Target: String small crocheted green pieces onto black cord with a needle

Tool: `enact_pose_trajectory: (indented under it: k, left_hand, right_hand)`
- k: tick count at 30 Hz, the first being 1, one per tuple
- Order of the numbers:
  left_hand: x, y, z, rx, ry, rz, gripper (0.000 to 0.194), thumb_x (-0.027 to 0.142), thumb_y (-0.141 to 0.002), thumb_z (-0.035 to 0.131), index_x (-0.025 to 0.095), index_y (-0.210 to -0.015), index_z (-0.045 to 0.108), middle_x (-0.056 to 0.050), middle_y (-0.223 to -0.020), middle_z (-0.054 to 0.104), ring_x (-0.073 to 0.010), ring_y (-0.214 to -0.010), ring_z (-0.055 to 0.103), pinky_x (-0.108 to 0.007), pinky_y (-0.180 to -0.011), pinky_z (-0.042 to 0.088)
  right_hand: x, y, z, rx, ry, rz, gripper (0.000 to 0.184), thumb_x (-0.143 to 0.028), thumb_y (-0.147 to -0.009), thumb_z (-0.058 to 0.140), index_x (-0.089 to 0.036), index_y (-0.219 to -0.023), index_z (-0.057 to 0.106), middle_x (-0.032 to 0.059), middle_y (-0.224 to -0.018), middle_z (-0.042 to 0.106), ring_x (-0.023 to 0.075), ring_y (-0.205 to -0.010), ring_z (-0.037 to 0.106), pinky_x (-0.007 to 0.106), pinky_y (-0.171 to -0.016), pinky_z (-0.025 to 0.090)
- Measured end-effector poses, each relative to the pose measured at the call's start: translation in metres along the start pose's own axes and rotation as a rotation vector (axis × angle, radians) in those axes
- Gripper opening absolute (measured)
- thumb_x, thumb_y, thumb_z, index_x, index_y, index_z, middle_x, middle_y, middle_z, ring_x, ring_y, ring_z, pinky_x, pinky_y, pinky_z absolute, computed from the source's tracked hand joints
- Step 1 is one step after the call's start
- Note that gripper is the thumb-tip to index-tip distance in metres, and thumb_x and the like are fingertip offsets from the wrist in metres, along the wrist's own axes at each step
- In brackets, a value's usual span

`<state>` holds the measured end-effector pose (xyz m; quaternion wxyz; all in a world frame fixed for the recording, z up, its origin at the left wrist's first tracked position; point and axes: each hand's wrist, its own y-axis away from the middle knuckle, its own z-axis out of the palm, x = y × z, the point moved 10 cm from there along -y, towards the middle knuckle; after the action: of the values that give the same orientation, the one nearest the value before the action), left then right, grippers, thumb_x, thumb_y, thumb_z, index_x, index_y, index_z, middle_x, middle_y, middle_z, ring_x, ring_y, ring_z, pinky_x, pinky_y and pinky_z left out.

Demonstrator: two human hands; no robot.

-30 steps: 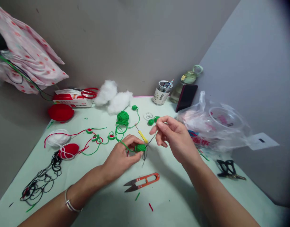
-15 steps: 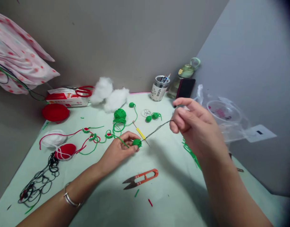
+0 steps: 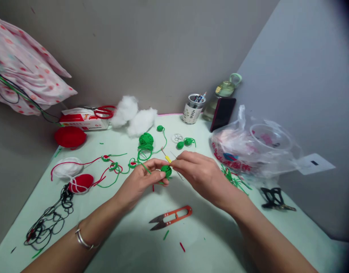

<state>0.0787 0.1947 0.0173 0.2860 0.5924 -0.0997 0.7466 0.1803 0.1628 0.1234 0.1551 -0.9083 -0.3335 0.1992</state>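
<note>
The pale green table (image 3: 126,246) spanned the lower field and met grey walls behind and to the right. At its right lay a translucent plastic bag (image 3: 239,146); at the upper left hung a pink, red-spotted cloth (image 3: 32,72).

Both hands met near the table's middle. The left hand (image 3: 146,178) held a small green crocheted ball (image 3: 166,171) between thumb and fingers, above the tabletop. The right hand (image 3: 198,170) had its fingertips drawn narrowly together just beside that ball; what they gripped could not be made out.

Along the rear, from left to right, stood a red-and-white tissue box (image 3: 86,120) carrying red-handled scissors (image 3: 105,112), two tufts of white stuffing (image 3: 142,122), a tin of pens (image 3: 193,110), and a greenish bottle (image 3: 225,89) partly behind an upright phone (image 3: 223,113).

At left, a tangle of black yarn (image 3: 51,220) extended toward the near edge from a red yarn ball (image 3: 81,183) crossed by white strands. Orange-handled snips (image 3: 171,217) lay nearer the wearer than the hands. A yellow-handled crochet hook (image 3: 168,159) lay behind the crocheted ball, partly covered by the right fingers. The smallest items were green and red yarn clippings (image 3: 182,247) near the snips.
</note>
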Motion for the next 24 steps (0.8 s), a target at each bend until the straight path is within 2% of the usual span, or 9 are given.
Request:
enact_pose_trajectory:
  k: [3,8,11,16,18,21,24]
  left_hand:
    - [-0.005,0.0,0.0,-0.016,-0.027,-0.026,0.029,0.036,-0.087,0.071,0.022,-0.112,0.068,0.0,-0.08,0.069,-0.0146,-0.077,0.068,-0.027,-0.076,0.048]
    - [-0.012,0.0,0.001,-0.033,-0.032,-0.059,0.032,0.037,-0.087,0.071,0.021,-0.115,0.069,-0.001,-0.079,0.072,-0.0149,-0.074,0.067,-0.028,-0.074,0.048]
    - [-0.013,0.0,0.003,-0.056,-0.068,-0.065,0.032,0.037,-0.087,0.07,0.02,-0.115,0.069,-0.001,-0.075,0.072,-0.0145,-0.073,0.067,-0.027,-0.074,0.047]
    - [-0.009,0.002,0.008,-0.109,-0.079,-0.061,0.026,0.036,-0.088,0.07,0.021,-0.11,0.069,0.001,-0.075,0.07,-0.0143,-0.075,0.067,-0.026,-0.074,0.047]
    - [-0.006,0.003,0.009,-0.108,-0.059,-0.055,0.022,0.034,-0.087,0.071,0.021,-0.105,0.068,0.002,-0.077,0.067,-0.0138,-0.075,0.067,-0.026,-0.075,0.048]
    - [-0.005,0.003,0.01,-0.095,-0.051,-0.043,0.022,0.035,-0.086,0.072,0.022,-0.104,0.067,0.002,-0.084,0.065,-0.0139,-0.079,0.068,-0.026,-0.077,0.048]
    - [-0.004,0.001,0.008,-0.069,-0.077,-0.02,0.025,0.037,-0.085,0.073,0.022,-0.104,0.067,0.001,-0.088,0.066,-0.0152,-0.083,0.068,-0.027,-0.078,0.047]
  right_hand:
    - [-0.009,0.002,0.007,-0.075,0.157,-0.07,0.022,-0.011,-0.1,0.05,-0.016,-0.113,0.067,0.003,-0.084,0.061,0.0165,-0.073,0.049,0.03,-0.066,0.035]
    - [-0.019,0.002,0.01,-0.143,0.224,-0.124,0.024,-0.01,-0.1,0.047,-0.015,-0.088,0.067,0.0022,-0.078,0.057,0.016,-0.069,0.046,0.032,-0.066,0.032]
    - [-0.02,0.0,0.01,-0.133,0.221,-0.133,0.026,-0.01,-0.099,0.048,-0.015,-0.08,0.064,0.0013,-0.076,0.056,0.0151,-0.066,0.043,0.032,-0.063,0.031]
    - [-0.016,-0.001,0.01,-0.08,0.176,-0.119,0.017,-0.013,-0.098,0.053,-0.014,-0.088,0.067,0.0015,-0.078,0.057,0.0143,-0.066,0.045,0.031,-0.062,0.032]
    - [-0.01,0.0,0.01,-0.086,0.113,-0.068,0.018,-0.014,-0.098,0.052,-0.014,-0.091,0.068,0.0022,-0.078,0.058,0.014,-0.067,0.047,0.03,-0.061,0.034]
    - [0.002,0.002,0.007,-0.112,-0.128,0.044,0.02,-0.014,-0.1,0.048,-0.015,-0.108,0.067,0.0052,-0.092,0.063,0.0139,-0.077,0.056,0.027,-0.066,0.042]
    - [0.019,0.002,-0.01,-0.005,-0.445,0.178,0.031,-0.014,-0.102,0.043,-0.02,-0.128,0.059,0.0042,-0.096,0.066,0.0131,-0.082,0.061,0.028,-0.074,0.048]
